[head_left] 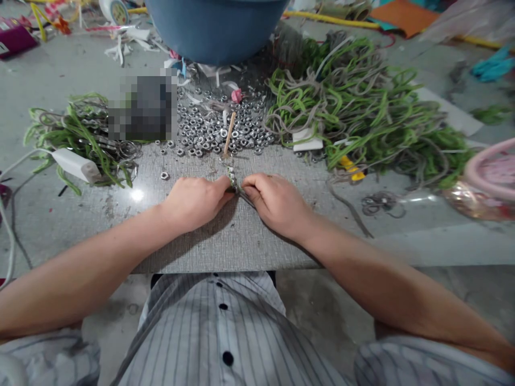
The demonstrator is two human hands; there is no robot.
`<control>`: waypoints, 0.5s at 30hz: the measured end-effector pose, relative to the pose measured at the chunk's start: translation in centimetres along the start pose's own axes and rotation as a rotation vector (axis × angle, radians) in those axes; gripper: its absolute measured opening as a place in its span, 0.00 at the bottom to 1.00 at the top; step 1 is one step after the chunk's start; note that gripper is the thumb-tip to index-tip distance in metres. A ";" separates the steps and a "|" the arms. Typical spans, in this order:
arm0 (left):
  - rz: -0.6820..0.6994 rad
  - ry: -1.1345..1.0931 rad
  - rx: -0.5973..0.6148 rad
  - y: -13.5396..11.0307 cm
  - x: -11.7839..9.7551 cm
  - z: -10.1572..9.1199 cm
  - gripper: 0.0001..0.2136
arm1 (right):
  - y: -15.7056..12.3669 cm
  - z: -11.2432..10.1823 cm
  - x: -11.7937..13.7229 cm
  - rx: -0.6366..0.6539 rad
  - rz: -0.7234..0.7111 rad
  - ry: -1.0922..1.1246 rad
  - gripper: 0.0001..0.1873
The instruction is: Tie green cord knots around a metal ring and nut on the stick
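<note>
My left hand point(196, 201) and my right hand point(274, 201) meet at the middle of a grey textured board point(225, 236). Both are closed in a pinch on a thin green and grey cord point(232, 181) that carries a few metal nuts. The cord's end lies on the board just beyond my fingertips. A pile of small metal nuts point(217, 126) lies right behind, with a thin wooden stick point(229, 133) resting on it.
Tangles of green and grey cords lie at right point(362, 107) and at left point(80, 136). A blue basin point(215, 27) stands at the back. A white plastic piece point(74, 163) lies at left, a pink ring point(493, 169) at the right edge, a loose nut point(164, 175) on the board.
</note>
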State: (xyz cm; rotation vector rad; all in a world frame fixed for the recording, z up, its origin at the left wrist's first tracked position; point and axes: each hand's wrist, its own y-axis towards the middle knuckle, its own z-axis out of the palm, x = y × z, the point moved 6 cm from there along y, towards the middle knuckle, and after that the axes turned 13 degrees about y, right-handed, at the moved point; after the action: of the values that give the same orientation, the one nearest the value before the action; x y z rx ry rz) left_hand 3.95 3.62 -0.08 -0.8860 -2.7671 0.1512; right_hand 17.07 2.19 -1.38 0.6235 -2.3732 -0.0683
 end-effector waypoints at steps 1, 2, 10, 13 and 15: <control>-0.005 -0.006 0.005 0.0 -0.1 0.0 0.17 | 0.0 0.0 0.0 0.003 0.032 -0.019 0.14; -0.010 -0.007 0.009 0.0 -0.2 -0.1 0.17 | -0.1 0.0 -0.1 0.011 0.065 -0.041 0.15; -0.058 0.019 0.010 -0.2 -0.3 0.2 0.17 | 0.0 0.0 -0.2 0.070 0.193 -0.156 0.10; -0.035 0.026 0.001 -0.1 -0.4 0.4 0.17 | 0.1 0.1 -0.3 0.095 0.227 -0.151 0.09; -0.023 0.038 -0.001 -0.1 -0.4 0.4 0.16 | 0.2 0.1 -0.4 0.113 0.246 -0.155 0.09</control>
State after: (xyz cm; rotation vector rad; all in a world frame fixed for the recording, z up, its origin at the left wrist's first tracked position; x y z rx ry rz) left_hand 4.10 3.30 -0.50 -0.8482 -2.7413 0.1279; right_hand 17.17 2.50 -1.68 0.3861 -2.6006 0.1309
